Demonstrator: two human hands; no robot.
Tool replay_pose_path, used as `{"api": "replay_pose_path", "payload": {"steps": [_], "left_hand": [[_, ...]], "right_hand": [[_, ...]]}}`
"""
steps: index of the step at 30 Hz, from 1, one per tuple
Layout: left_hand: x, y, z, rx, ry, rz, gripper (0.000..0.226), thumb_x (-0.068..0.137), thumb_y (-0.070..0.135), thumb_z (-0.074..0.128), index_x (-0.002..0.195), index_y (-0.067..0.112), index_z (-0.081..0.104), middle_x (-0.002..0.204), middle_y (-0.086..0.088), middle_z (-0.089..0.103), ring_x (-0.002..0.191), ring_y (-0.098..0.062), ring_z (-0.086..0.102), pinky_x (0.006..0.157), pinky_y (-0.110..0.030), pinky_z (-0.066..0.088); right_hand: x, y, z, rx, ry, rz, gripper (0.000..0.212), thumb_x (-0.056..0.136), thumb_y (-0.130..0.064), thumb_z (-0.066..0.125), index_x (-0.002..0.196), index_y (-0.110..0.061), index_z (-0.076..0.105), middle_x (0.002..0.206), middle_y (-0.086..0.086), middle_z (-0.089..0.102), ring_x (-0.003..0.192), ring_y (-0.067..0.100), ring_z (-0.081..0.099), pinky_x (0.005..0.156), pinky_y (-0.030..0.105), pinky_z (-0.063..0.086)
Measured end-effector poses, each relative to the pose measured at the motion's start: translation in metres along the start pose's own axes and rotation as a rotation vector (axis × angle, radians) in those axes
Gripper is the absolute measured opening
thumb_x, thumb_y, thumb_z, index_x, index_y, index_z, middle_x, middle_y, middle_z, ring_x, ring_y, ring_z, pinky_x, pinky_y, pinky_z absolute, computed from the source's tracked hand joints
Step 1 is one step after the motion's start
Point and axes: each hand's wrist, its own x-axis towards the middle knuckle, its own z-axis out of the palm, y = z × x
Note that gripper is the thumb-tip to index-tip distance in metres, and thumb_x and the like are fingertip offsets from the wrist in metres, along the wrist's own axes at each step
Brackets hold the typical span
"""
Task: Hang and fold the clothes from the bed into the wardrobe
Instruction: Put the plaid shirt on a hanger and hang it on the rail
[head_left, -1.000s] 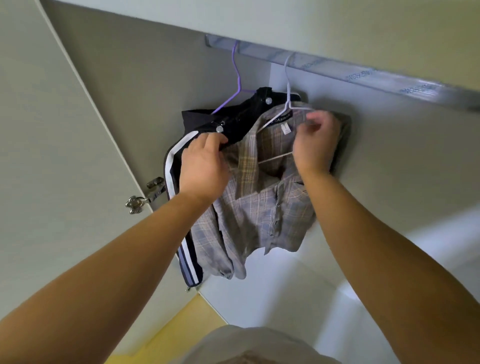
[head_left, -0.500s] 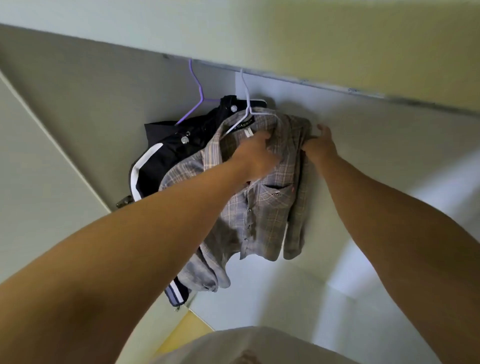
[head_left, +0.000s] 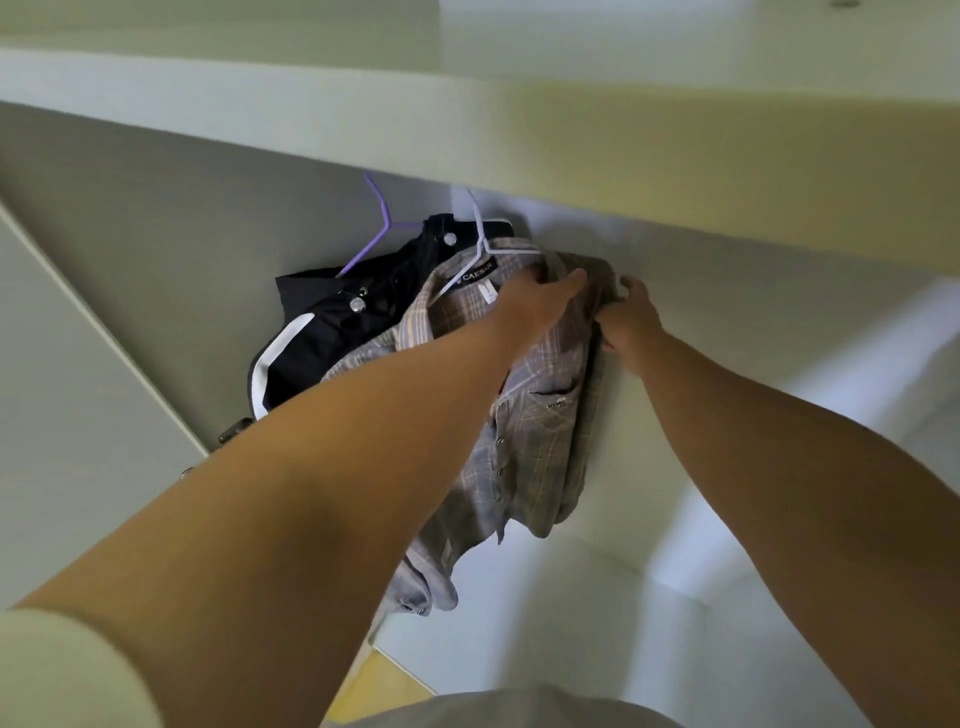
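A grey plaid shirt (head_left: 540, 431) hangs on a white hanger (head_left: 480, 231) inside the wardrobe. To its left, on a purple hanger (head_left: 382, 215), hangs a black jacket (head_left: 337, 332) with a white stripe. My left hand (head_left: 540, 299) lies across the plaid shirt's collar and right shoulder, fingers on the cloth. At the shirt's right shoulder edge my right hand (head_left: 631, 319) pinches the fabric. The rail is hidden behind the wardrobe's top front panel (head_left: 571, 145).
The wardrobe's grey left side wall (head_left: 171, 234) and open door (head_left: 67, 395) with a metal hinge (head_left: 231, 431) stand at the left. White back and right walls (head_left: 779, 312) surround free hanging space to the right. Yellow floor (head_left: 374, 680) shows below.
My left hand has gone from the shirt's left shoulder across to its right shoulder. My right hand has shifted to the shirt's right edge. My view has tilted, so the rail is now hidden.
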Motion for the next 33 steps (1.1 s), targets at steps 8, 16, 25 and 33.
{"api": "replay_pose_path", "payload": {"steps": [8,16,25,33], "left_hand": [[0.000,-0.005,0.007,-0.197,0.019,-0.118,0.054,0.084,0.038,0.078,0.128,0.010,0.065,0.116,-0.008,0.070,0.107,-0.031,0.066,0.100,-0.042,0.053],[-0.002,-0.003,0.012,-0.217,0.102,-0.082,0.048,0.083,0.031,0.083,0.121,0.006,0.069,0.116,-0.010,0.071,0.104,-0.028,0.067,0.098,-0.044,0.055],[-0.009,0.011,0.015,0.164,0.289,0.151,0.030,0.089,0.040,0.075,0.098,0.012,0.070,0.081,0.001,0.065,0.083,-0.024,0.064,0.075,-0.035,0.056],[-0.010,0.017,0.001,0.562,0.222,0.169,0.033,0.097,0.043,0.061,0.094,0.012,0.072,0.077,-0.001,0.060,0.071,-0.023,0.057,0.068,-0.031,0.043]], "right_hand": [[-0.008,0.031,-0.033,-0.058,0.075,-0.109,0.048,0.080,-0.005,0.061,0.127,-0.016,0.059,0.121,0.015,0.065,0.110,0.038,0.063,0.091,0.047,0.057],[-0.033,0.066,-0.056,0.024,0.227,-0.260,0.032,0.080,-0.016,0.079,0.099,-0.024,0.055,0.095,0.000,0.065,0.088,0.027,0.068,0.077,0.049,0.060],[-0.041,0.070,-0.063,-0.303,0.285,-0.508,0.019,0.096,-0.014,0.058,0.107,-0.013,0.073,0.105,0.010,0.073,0.097,0.028,0.066,0.080,0.029,0.047],[-0.033,0.072,-0.079,-0.354,-0.001,-0.415,0.030,0.106,-0.020,0.048,0.124,-0.007,0.068,0.123,0.014,0.068,0.112,0.030,0.062,0.083,0.022,0.035]]}}
